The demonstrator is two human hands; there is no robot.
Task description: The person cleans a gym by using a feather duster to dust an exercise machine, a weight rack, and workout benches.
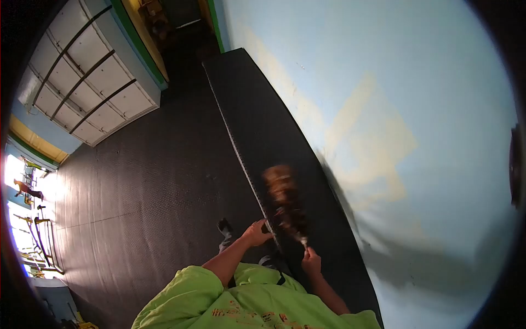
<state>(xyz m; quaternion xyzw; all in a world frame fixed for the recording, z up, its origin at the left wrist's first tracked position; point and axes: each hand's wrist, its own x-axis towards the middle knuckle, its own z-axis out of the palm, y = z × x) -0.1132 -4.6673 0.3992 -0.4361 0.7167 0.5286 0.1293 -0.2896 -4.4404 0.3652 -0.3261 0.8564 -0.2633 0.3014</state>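
My right hand (312, 261) is closed around the thin handle of a brown feather duster (285, 197). The duster's fluffy head, smeared by motion, is over the black top of a long bench or ledge (241, 93). To its left, my left hand (256, 233) rests at the ledge's pale, rough front edge, with its fingers curled over that edge. Part of those fingers is hidden there.
A light blue wall (438, 66) with yellowish patches borders the ledge on the right. Dark textured flooring (148, 170) spreads to the left. White panelled doors with black bars (82, 71), a doorway (189, 27) and gym-like equipment (41, 241) stand farther off.
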